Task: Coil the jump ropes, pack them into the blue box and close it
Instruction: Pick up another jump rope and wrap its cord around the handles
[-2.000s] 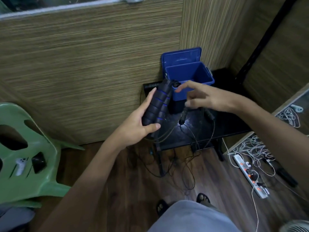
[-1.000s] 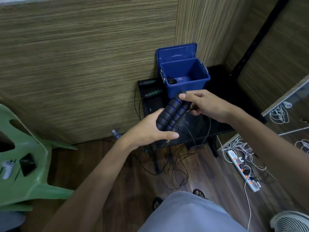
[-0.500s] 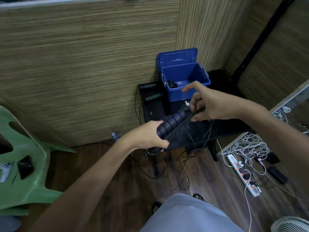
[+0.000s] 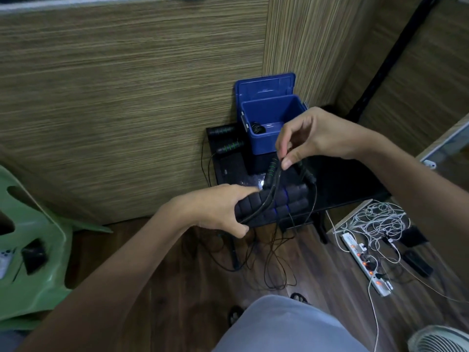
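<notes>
My left hand (image 4: pixel 215 212) grips the two black, blue-ringed jump rope handles (image 4: pixel 281 204), held side by side and lying level. My right hand (image 4: pixel 314 135) pinches that rope's thin black cord (image 4: pixel 272 189) just above the handles; the rest of the cord hangs in loops (image 4: pixel 276 265) to the floor. The blue box (image 4: pixel 264 146) stands open on the black table (image 4: pixel 350 181), lid up against the wall, with a small dark coil (image 4: pixel 257 128) inside. Two green-ringed handles (image 4: pixel 228 148) lie on the table left of the box, and another (image 4: pixel 272 167) sits below my right hand.
A green plastic chair (image 4: pixel 43 262) with a game controller (image 4: pixel 5 260) stands at the left. A white power strip (image 4: pixel 365 265) and tangled white cables (image 4: pixel 375 222) lie on the wooden floor at the right. A fan (image 4: pixel 439 339) is at the bottom right. Wood panelling backs the table.
My left hand lowered the blue-ringed handles from upright to level. My right hand shifted from the handle tips to pinching the cord above them.
</notes>
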